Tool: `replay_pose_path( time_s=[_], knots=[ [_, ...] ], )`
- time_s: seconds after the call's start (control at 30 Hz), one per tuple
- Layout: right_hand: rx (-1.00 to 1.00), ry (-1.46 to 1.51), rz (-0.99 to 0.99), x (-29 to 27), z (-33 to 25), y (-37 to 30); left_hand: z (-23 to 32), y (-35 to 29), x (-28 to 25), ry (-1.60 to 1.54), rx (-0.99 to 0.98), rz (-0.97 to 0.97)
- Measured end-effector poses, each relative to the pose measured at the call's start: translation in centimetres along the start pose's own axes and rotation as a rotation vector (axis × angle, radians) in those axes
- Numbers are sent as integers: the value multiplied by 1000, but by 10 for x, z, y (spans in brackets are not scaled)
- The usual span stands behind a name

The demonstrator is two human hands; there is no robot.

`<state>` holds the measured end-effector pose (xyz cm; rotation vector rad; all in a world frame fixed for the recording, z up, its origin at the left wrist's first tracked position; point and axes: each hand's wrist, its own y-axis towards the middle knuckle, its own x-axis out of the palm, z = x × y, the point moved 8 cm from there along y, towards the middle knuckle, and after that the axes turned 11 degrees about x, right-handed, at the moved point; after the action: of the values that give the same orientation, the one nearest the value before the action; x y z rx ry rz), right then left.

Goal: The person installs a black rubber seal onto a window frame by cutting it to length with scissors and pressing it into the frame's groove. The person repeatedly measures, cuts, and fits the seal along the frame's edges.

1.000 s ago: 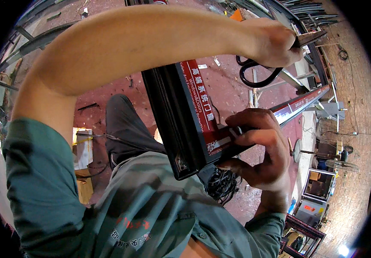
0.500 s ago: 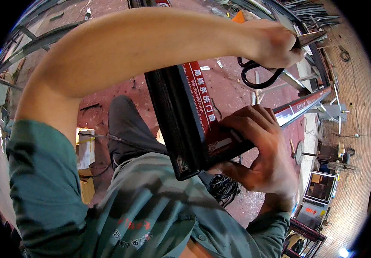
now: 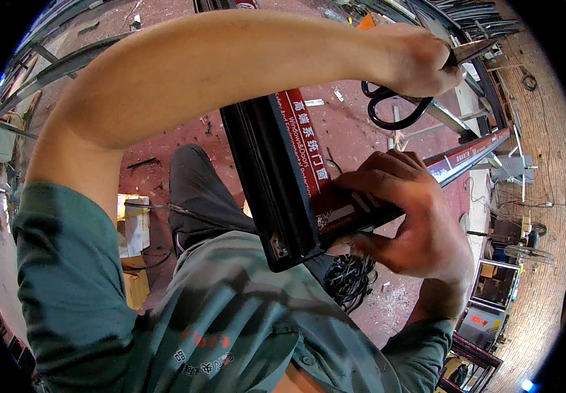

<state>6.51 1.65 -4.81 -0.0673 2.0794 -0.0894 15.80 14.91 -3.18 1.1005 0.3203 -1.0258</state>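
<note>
Lays right fingers [image 3: 382, 183] flatter over the frame [image 3: 266, 187] than before, pinching it likely more steadily, still clenching scissors [image 3: 473, 51] in left fingers [image 3: 440, 81].

A black frame [image 3: 260, 177], faced with red printed film [image 3: 304, 141], is positioned with one corner close to the green shirt [image 3: 256, 281]; one bar is crossed by the left forearm [image 3: 230, 62], and the other is extended toward the right. Scissors [image 3: 471, 51] with black handle loops are clasped in the left hand [image 3: 422, 62], the blades pointed toward the upper right. The second bar is spanned by the right hand [image 3: 414, 213] near the corner, the fingers laid on the film and the thumb set against the near edge. Tangled dark strips [image 3: 348, 281] are seen on the reddish floor [image 3: 345, 131].
</note>
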Motion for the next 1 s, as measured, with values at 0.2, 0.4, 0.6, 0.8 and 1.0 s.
replay_pose_path(
  time_s=[0.2, 0.4, 0.6, 0.8, 1.0],
  knots=[
    [-57, 30, -45, 1, 3, 3, -3, 1, 0, -13, -27, 9],
    [-70, 41, -97, -1, 5, 4, -5, 1, -1, 9, -45, 25],
    [-91, 65, -83, -6, 15, 4, -6, 1, 1, 5, -81, -12],
    [-141, 16, -97, -11, 26, 1, -8, 0, 0, 36, -68, -6],
    [-270, 15, -7, -14, 40, -4, -9, 2, 3, 13, -8, 36]
  ],
)
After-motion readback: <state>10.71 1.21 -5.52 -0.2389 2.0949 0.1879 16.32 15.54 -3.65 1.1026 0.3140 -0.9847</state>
